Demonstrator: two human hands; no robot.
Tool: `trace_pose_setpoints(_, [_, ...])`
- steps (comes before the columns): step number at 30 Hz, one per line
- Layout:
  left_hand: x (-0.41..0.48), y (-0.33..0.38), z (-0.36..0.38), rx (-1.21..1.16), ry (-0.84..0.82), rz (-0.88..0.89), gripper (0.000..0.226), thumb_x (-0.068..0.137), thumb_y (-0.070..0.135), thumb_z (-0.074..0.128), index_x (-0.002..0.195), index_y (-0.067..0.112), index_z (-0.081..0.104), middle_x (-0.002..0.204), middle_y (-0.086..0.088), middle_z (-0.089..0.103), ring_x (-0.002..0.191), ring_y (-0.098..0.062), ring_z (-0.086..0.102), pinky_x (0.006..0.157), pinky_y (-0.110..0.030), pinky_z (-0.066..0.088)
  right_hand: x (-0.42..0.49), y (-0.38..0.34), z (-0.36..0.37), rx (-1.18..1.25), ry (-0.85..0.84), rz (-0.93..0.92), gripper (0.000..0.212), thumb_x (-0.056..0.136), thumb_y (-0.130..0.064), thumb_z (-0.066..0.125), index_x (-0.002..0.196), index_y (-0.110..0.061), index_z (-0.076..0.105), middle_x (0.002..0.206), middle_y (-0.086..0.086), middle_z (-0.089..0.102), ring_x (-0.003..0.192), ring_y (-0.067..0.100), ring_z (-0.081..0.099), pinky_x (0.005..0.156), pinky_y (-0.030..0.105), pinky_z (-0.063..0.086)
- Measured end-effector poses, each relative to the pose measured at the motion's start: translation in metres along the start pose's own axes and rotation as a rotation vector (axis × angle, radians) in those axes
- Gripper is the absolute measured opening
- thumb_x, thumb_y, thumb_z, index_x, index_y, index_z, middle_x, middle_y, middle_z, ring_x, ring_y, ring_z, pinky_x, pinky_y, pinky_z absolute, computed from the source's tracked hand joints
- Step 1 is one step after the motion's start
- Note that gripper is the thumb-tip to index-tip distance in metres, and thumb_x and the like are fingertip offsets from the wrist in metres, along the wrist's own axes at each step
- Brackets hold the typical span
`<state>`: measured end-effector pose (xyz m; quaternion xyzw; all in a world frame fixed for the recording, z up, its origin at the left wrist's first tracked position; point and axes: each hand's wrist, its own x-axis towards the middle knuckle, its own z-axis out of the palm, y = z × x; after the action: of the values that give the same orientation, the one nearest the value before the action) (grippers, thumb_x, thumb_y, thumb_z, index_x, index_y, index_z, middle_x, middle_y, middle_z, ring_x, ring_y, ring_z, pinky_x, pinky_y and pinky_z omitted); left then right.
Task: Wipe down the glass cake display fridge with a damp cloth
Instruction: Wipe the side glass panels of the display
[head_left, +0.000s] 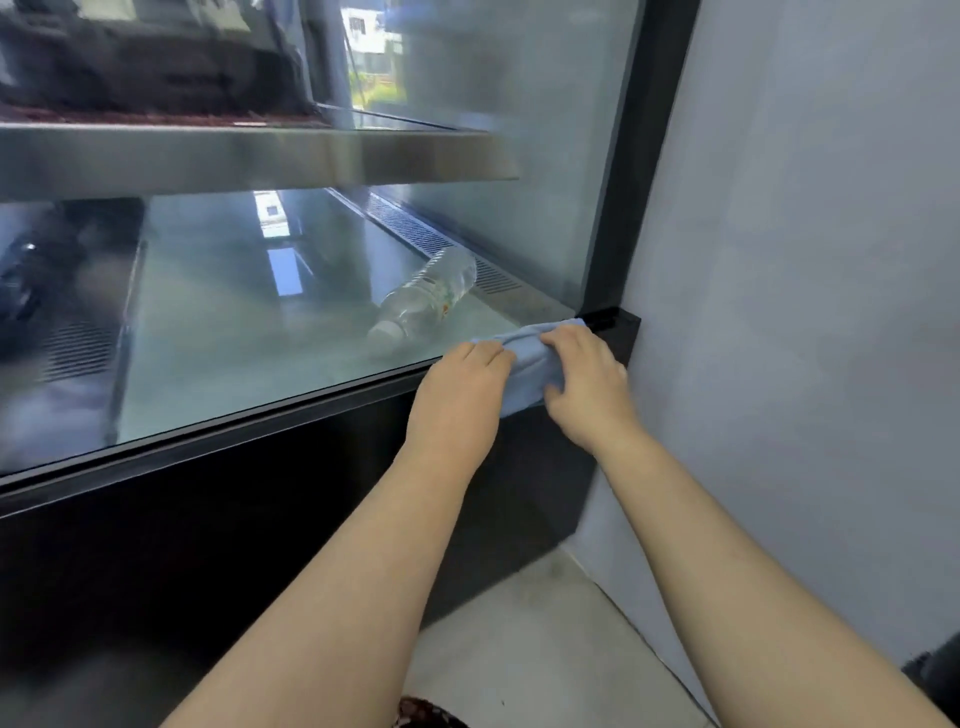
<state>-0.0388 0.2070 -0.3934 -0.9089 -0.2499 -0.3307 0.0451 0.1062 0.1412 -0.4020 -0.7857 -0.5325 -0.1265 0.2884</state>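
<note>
The glass front (249, 332) of the cake display fridge fills the left and centre of the head view, framed in black. A light blue cloth (530, 371) lies bunched against the lower right corner of the glass, over the black bottom frame. My left hand (462, 389) grips the cloth's left side with curled fingers. My right hand (587, 379) grips its right side, thumb underneath, fingers curled over the top edge. Both forearms reach in from the bottom.
Inside the fridge a clear plastic bottle (423, 301) lies on its side on the bottom deck. A steel shelf (260, 156) runs above it. A grey wall (805, 312) stands close on the right. Pale floor (519, 649) shows below.
</note>
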Motion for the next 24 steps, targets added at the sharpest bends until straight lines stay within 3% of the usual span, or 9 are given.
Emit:
trace_pose_setpoints(4, [-0.060, -0.047, -0.049, 0.019, 0.060, -0.008, 0.047, 0.054, -0.009, 0.066, 0.098, 0.007, 0.069, 0.102, -0.008, 0.070, 0.084, -0.028, 0.064, 0.073, -0.032, 0.053, -0.033, -0.071, 0.021, 0.039, 0.026, -0.097, 0.054, 0.074, -0.010, 0.064, 0.126, -0.016, 0.052, 0.133, 0.000, 0.047, 0.125, 0.020, 0.038, 0.090, 0.043, 0.039])
trace_pose_setpoints(7, [-0.120, -0.087, -0.092, 0.101, 0.121, -0.036, 0.043, 0.068, -0.003, 0.045, 0.104, 0.004, 0.067, 0.108, -0.010, 0.067, 0.093, -0.023, 0.054, 0.088, -0.028, 0.041, -0.065, -0.140, 0.034, 0.056, 0.094, -0.242, 0.053, 0.068, -0.020, 0.070, 0.119, -0.017, 0.057, 0.125, -0.001, 0.054, 0.117, 0.016, 0.041, 0.081, 0.040, 0.039])
trace_pose_setpoints(10, [-0.197, -0.133, -0.134, 0.249, 0.249, -0.136, 0.034, 0.079, -0.005, 0.055, 0.110, 0.002, 0.067, 0.114, -0.011, 0.065, 0.099, -0.025, 0.056, 0.094, -0.034, 0.043, -0.097, -0.221, 0.046, 0.046, 0.093, -0.436, 0.055, 0.068, -0.035, 0.065, 0.120, -0.017, 0.057, 0.123, -0.002, 0.056, 0.114, 0.019, 0.047, 0.076, 0.037, 0.032])
trace_pose_setpoints(13, [-0.253, -0.167, -0.169, 0.379, 0.309, -0.277, 0.033, 0.083, 0.007, 0.054, 0.114, 0.009, 0.064, 0.118, -0.007, 0.064, 0.094, -0.033, 0.062, 0.088, -0.045, 0.046, -0.119, -0.287, 0.060, 0.040, 0.058, -0.560, 0.059, 0.066, -0.031, 0.066, 0.122, -0.016, 0.055, 0.122, -0.002, 0.055, 0.114, 0.024, 0.049, 0.076, 0.039, 0.032])
trace_pose_setpoints(16, [-0.269, -0.179, -0.183, 0.474, 0.333, -0.336, 0.029, 0.083, 0.014, 0.056, 0.109, 0.014, 0.068, 0.113, -0.001, 0.066, 0.091, -0.028, 0.062, 0.083, -0.044, 0.043, -0.122, -0.311, 0.072, 0.069, 0.059, -0.572, 0.057, 0.067, -0.027, 0.065, 0.122, -0.018, 0.056, 0.124, -0.002, 0.055, 0.115, 0.024, 0.045, 0.078, 0.040, 0.032])
trace_pose_setpoints(19, [-0.270, -0.176, -0.181, 0.402, 0.382, -0.404, 0.024, 0.087, 0.024, 0.057, 0.107, 0.015, 0.068, 0.111, 0.001, 0.066, 0.095, -0.022, 0.057, 0.085, -0.041, 0.038, -0.121, -0.311, 0.072, 0.125, 0.039, -0.590, 0.050, 0.074, -0.033, 0.061, 0.122, -0.018, 0.058, 0.124, -0.002, 0.057, 0.115, 0.024, 0.047, 0.080, 0.041, 0.035])
trace_pose_setpoints(21, [-0.261, -0.168, -0.182, 0.246, 0.407, -0.551, 0.021, 0.089, 0.028, 0.056, 0.101, 0.014, 0.067, 0.107, 0.002, 0.065, 0.097, -0.021, 0.056, 0.087, -0.038, 0.036, -0.112, -0.311, 0.062, 0.170, 0.003, -0.607, 0.041, 0.081, -0.036, 0.057, 0.118, -0.019, 0.061, 0.120, -0.003, 0.059, 0.112, 0.022, 0.050, 0.081, 0.040, 0.037])
trace_pose_setpoints(24, [-0.246, -0.153, -0.191, -0.076, 0.517, -1.030, 0.035, 0.077, 0.041, 0.065, 0.102, 0.018, 0.056, 0.108, 0.006, 0.050, 0.104, -0.020, 0.048, 0.091, -0.029, 0.037, -0.095, -0.311, 0.040, 0.266, -0.165, -0.591, 0.035, 0.081, -0.029, 0.052, 0.112, -0.022, 0.065, 0.114, -0.007, 0.062, 0.104, 0.017, 0.050, 0.077, 0.035, 0.043])
